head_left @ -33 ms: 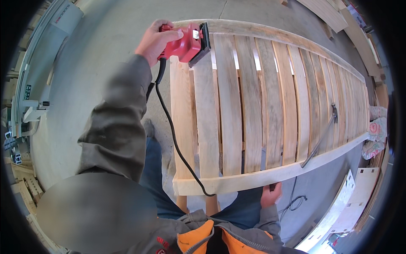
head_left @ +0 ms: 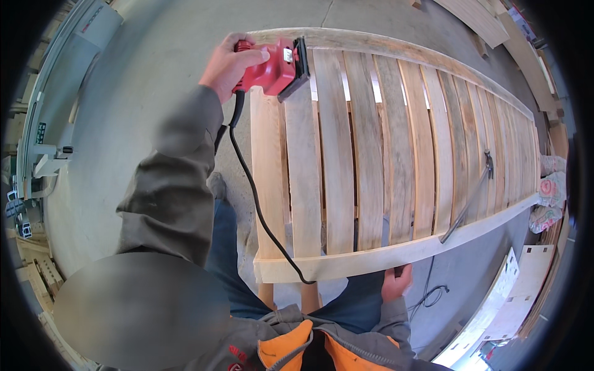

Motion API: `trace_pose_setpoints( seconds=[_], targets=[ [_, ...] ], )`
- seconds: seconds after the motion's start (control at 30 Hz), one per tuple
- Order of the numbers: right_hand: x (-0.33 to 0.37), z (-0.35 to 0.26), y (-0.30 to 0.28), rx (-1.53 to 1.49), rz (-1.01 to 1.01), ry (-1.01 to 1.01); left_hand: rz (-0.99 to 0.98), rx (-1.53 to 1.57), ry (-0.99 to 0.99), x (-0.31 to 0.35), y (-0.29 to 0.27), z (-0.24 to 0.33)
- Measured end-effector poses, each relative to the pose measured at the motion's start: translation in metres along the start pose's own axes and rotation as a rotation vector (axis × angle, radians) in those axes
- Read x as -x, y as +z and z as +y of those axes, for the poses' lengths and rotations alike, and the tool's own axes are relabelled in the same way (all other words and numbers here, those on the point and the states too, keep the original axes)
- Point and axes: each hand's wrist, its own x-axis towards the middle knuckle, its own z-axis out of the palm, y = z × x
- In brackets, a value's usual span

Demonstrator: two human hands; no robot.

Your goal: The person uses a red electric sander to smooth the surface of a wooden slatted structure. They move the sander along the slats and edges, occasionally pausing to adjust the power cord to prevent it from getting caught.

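Observation:
My left hand is wrapped round a red electric sander with a black pad, at the far left corner of a slatted wooden frame. The pad stands tilted on its edge over the leftmost slats near the far rail. From the sander a black cord drops across the slats and over the near rail. Below that rail's outer side, my right hand is closed, fingers curled toward its underside. A small dark patch shows at its fingertips; I cannot make out what it is.
A long grey rod-like thing with a dark end lies across the right slats. Dark cable loops on the floor under the near rail. Pale wooden panels are at the right, boards at the far right. A grey machine stands at the left.
The sander and my left hand have shifted slightly toward me and to the right. The cord has moved a little with them. My right hand stays in place.

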Motion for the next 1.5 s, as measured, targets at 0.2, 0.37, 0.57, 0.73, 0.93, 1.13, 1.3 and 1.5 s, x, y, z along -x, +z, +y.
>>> trace_pose_setpoints(
  seconds=[0.2,0.37,0.57,0.73,0.93,1.13,1.3,1.5],
  targets=[
    [0.004,0.006,0.001,-0.070,-0.001,0.024,-0.002,0.039,0.012,0.043,0.006,-0.015],
    [0.006,0.004,-0.002,-0.017,-0.010,-0.011,0.022,0.048,0.017,0.079,0.009,-0.022],
    [0.007,0.006,-0.006,0.029,-0.023,-0.031,0.031,-0.035,0.022,0.129,0.016,-0.016],
    [0.008,0.015,-0.006,0.000,-0.002,-0.026,0.046,-0.065,0.016,0.162,0.017,-0.029],
    [0.009,0.024,-0.007,0.033,0.011,-0.085,0.026,-0.065,0.007,0.205,0.018,-0.037],
    [0.009,0.019,-0.010,0.079,0.017,-0.121,0.037,0.004,-0.029,0.247,0.023,-0.046],
    [0.010,0.021,-0.008,0.071,0.038,-0.128,0.032,-0.019,-0.008,0.274,0.026,-0.048],
    [0.008,0.027,-0.008,0.077,0.049,-0.147,-0.019,0.054,-0.096,0.307,0.027,-0.047]
  ],
)
